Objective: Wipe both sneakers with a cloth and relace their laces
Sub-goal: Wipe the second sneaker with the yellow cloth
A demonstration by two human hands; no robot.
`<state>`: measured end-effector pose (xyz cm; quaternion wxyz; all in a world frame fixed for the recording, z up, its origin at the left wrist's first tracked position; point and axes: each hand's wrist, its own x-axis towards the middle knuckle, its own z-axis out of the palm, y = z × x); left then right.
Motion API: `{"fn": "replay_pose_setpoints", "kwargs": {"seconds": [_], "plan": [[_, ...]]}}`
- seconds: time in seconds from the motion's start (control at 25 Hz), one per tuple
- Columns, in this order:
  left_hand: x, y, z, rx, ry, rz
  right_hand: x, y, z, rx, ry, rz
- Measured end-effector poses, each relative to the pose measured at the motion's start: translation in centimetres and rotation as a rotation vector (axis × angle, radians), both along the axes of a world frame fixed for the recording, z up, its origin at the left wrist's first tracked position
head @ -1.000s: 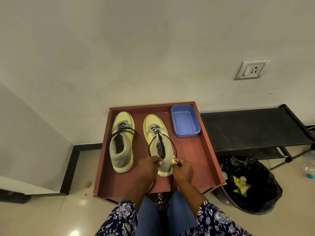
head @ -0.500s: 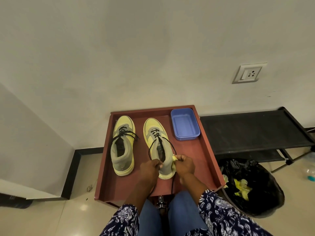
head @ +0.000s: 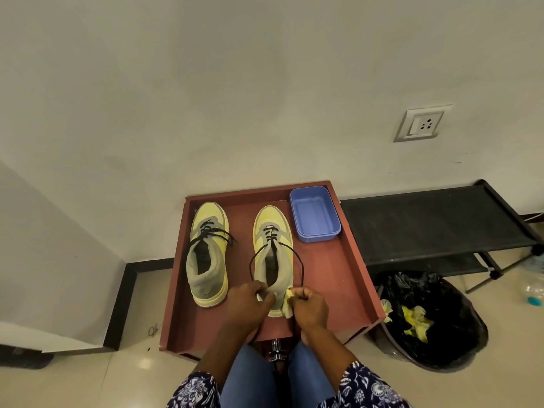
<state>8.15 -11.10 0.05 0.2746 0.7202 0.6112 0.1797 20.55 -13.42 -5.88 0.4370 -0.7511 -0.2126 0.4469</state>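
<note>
Two yellow-and-grey sneakers stand side by side on a red-brown tray table (head: 338, 278), toes toward the wall. The left sneaker (head: 208, 254) has its black lace tied. The right sneaker (head: 273, 254) has a loose black lace (head: 299, 263) looping out to both sides. My left hand (head: 248, 301) pinches the left lace end at the heel. My right hand (head: 309, 304) grips the right lace end together with a small yellow cloth (head: 288, 307). Both hands cover the sneaker's heel.
A blue plastic tub (head: 314, 214) sits at the tray's far right corner. A low black rack (head: 435, 222) stands to the right, with a black-lined bin (head: 432, 319) holding yellow scraps in front of it. The wall lies just behind the tray.
Both hands stay at the right sneaker's heel, holding the lace ends; the lace loops look drawn a little tighter. The view has tilted slightly.
</note>
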Motion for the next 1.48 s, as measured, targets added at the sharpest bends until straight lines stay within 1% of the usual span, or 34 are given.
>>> {"fn": "replay_pose_setpoints", "kwargs": {"seconds": [0.12,0.24,0.4,0.52,0.64,0.72,0.8,0.88,0.96,1.04,1.12,1.2,1.28,1.36,1.48], "plan": [[0.0,0.7,0.2,-0.053,0.073,-0.008,0.1,0.5,0.3,-0.008,0.018,-0.022],[0.0,1.3,0.1,-0.093,0.095,-0.007,0.7,2.8,0.8,0.008,0.037,-0.03],[0.5,1.1,-0.1,-0.049,0.038,0.001,1.4,5.9,2.1,0.034,-0.037,0.049],[1.0,1.0,-0.6,-0.044,0.01,0.044,1.0,4.7,2.1,0.082,-0.134,0.131],[1.1,0.9,-1.2,0.012,0.046,0.028,-0.6,1.3,0.5,0.104,-0.164,0.087],[1.1,0.9,-1.5,0.034,0.041,0.005,-1.6,-0.3,-0.3,0.099,-0.134,0.056],[0.9,0.6,-1.5,0.081,0.029,-0.021,-1.7,0.0,-0.2,0.078,-0.097,0.017],[0.6,0.2,-1.7,0.112,-0.026,-0.04,-1.0,1.4,0.5,0.058,-0.08,-0.012],[0.4,0.1,-2.1,0.134,-0.056,-0.051,-0.4,3.4,1.4,0.044,-0.099,-0.011],[0.3,0.2,-2.4,0.148,-0.068,-0.056,0.2,5.3,2.3,0.045,-0.152,0.03],[0.2,0.3,-2.5,0.17,-0.084,-0.062,0.6,6.6,2.9,0.063,-0.22,0.128],[0.2,0.3,-2.5,0.201,-0.074,-0.058,0.9,6.8,3.2,0.071,-0.285,0.213],[0.2,0.1,-2.6,0.197,-0.057,-0.044,0.9,6.0,2.9,0.086,-0.312,0.248],[0.3,0.2,-2.9,0.172,-0.032,-0.025,0.4,4.3,2.3,0.106,-0.296,0.215],[0.2,0.3,-3.2,0.167,-0.028,-0.006,-1.1,1.4,1.6,0.126,-0.217,0.093]]}}
